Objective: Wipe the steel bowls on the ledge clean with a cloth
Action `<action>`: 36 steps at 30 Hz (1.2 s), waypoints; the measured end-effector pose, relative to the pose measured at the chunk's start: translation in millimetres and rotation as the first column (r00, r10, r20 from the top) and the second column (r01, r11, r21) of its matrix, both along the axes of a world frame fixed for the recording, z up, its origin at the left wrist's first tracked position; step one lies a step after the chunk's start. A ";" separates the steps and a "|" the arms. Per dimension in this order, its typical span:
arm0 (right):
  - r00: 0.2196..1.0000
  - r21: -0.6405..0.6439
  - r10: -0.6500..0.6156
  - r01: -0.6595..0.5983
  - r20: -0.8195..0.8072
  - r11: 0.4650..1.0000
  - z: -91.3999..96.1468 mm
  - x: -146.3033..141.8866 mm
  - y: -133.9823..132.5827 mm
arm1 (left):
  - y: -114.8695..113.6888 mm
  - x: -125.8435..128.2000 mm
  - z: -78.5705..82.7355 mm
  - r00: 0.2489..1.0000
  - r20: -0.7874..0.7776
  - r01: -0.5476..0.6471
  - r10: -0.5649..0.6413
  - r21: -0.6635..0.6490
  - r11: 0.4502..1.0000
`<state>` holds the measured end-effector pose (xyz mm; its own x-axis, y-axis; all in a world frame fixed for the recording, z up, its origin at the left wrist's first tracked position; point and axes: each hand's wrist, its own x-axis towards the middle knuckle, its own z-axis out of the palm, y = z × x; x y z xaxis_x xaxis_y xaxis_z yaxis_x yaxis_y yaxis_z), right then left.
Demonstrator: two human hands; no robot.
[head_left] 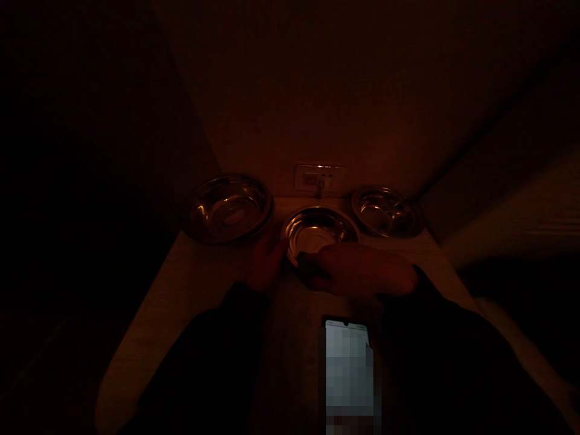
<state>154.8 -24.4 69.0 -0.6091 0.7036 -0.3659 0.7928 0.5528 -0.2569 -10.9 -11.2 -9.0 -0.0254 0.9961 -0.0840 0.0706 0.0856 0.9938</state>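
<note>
In the dim head view a shallow metal bowl (324, 219) sits in the middle of the small table. My left hand (263, 263) is at this bowl's left side, its fingers against the rim. From the right, my right hand (351, 266) reaches over the bowl's near edge with bent fingers. Pinched at its fingertips is a small dark lump (312, 269), too dark to name; it lies at the near rim. Below my hands a phone (347, 322) lies on the table with its screen lit and blurred out.
A larger metal bowl (233, 211) stands at the back left of the table (149, 326). Another metal bowl (385, 211) is at the back right. On the wall behind is a socket plate (301, 180) with a plug (321, 183). The surroundings are very dark.
</note>
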 end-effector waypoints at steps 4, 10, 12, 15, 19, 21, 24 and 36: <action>0.999 -0.042 0.002 0.000 0.047 0.999 4.0 4.9 0.0 | -0.2 -1.0 -2.6 1.000 0.001 0.027 -0.027 0.026 0.999; 0.998 0.137 0.002 0.005 -0.056 0.991 -13.0 -15.1 -1.3 | 1.5 3.1 -1.1 0.997 -0.063 0.035 -0.032 0.044 0.998; 0.998 0.140 -0.007 0.015 -0.057 0.990 -14.8 -18.7 -2.1 | 2.2 3.6 0.4 0.998 -0.063 0.010 -0.008 0.024 1.000; 0.999 0.108 0.008 -0.004 -0.032 0.994 -8.8 -15.1 -3.6 | 3.6 1.8 -0.9 0.999 -0.052 -0.003 0.003 0.014 1.000; 0.996 0.020 0.029 -0.030 0.086 0.999 5.7 -2.6 -4.7 | 5.8 -2.0 -7.3 1.000 -0.008 -0.017 0.017 0.043 0.999; 0.993 -0.018 0.039 -0.037 0.116 0.999 8.6 0.3 -4.6 | 6.2 -2.3 -8.3 0.999 -0.036 -0.029 0.031 0.049 0.998; 0.997 0.036 0.050 -0.052 0.059 0.998 2.1 -4.6 -4.4 | 6.1 -0.3 -5.8 0.997 -0.075 -0.006 0.010 0.049 0.999; 0.996 0.212 -0.038 0.054 -0.076 0.976 -20.8 -22.0 -1.1 | 2.9 5.4 7.7 0.988 -0.058 -0.145 0.145 -0.001 0.989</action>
